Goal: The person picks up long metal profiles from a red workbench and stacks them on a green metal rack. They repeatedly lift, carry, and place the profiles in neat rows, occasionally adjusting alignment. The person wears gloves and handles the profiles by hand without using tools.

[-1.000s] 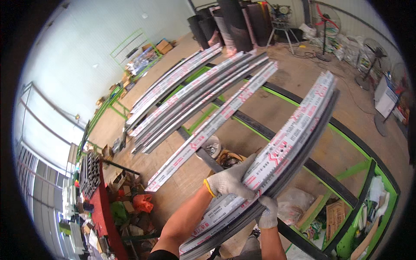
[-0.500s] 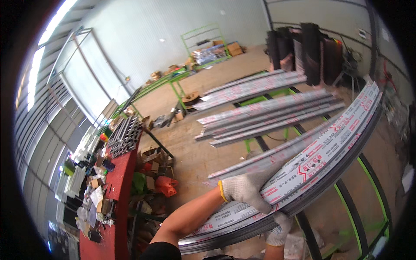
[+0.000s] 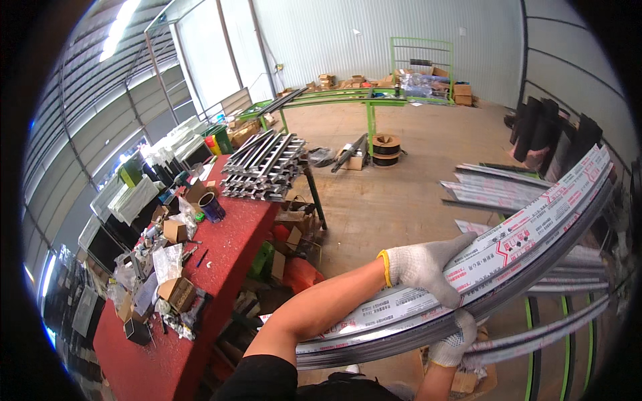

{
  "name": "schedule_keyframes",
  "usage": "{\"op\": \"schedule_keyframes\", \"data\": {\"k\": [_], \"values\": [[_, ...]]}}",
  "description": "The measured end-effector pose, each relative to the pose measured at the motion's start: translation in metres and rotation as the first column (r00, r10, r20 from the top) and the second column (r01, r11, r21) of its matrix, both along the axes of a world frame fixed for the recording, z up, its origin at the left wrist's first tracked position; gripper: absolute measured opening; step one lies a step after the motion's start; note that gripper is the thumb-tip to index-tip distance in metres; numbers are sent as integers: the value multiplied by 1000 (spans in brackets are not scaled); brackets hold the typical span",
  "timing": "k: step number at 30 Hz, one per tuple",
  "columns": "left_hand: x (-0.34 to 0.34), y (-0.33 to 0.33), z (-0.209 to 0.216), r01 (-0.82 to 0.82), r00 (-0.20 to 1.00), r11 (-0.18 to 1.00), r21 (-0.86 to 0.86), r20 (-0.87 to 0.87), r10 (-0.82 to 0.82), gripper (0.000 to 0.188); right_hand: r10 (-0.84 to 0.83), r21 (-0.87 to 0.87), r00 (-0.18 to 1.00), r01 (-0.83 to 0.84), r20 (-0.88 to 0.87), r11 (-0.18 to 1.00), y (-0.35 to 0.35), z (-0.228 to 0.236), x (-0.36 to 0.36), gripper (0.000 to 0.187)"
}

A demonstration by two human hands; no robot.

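Note:
A bundle of long metal profiles (image 3: 521,244), covered in white film with red and black print, runs from the lower middle up to the right. Over its upper side lies my left hand (image 3: 422,269), in a pale knitted glove with a yellow cuff, closed around the profiles. My right hand (image 3: 455,339), also gloved, grips the bundle from below, close to the left one. Part of its fingers is hidden by the profiles. The bundle is held up off any support, with its near end beside my left forearm.
At left stands a red-topped table (image 3: 231,234) with short metal bars (image 3: 264,164) stacked on its far end and boxes and clutter along its side. More wrapped profiles (image 3: 498,190) lie on a green-and-black rack (image 3: 567,347) at right. Spools (image 3: 386,150) stand on the floor ahead.
My view has swung left, so the red table fills more of it and the rack has shifted right. The bundle has turned along with me, still in both hands.

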State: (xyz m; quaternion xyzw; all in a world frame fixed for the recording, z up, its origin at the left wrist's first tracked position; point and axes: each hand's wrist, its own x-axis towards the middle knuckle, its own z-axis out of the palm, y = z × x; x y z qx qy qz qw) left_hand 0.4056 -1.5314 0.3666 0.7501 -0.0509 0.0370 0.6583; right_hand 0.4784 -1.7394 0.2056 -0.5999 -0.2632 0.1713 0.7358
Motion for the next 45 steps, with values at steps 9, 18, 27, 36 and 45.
{"op": "schedule_keyframes", "data": {"k": [9,18,27,36,45], "values": [[-55,151,-8,-165,981,986,5,-105,165,131,269,387,761,-26,-591,922,167,11,-36,40],[40,426,-74,-303,949,953,-13,-96,300,127,445,402,680,-234,-583,885,457,-35,84,50],[77,683,-97,-457,880,890,2,-144,452,129,561,341,646,-445,-519,828,727,-42,153,42],[99,915,-125,-592,785,804,49,-189,590,133,485,214,609,-464,-628,860,978,-44,197,32],[107,1133,-176,-729,625,665,161,-239,743,125,645,294,370,-665,-669,687,1229,-95,236,24]]}}
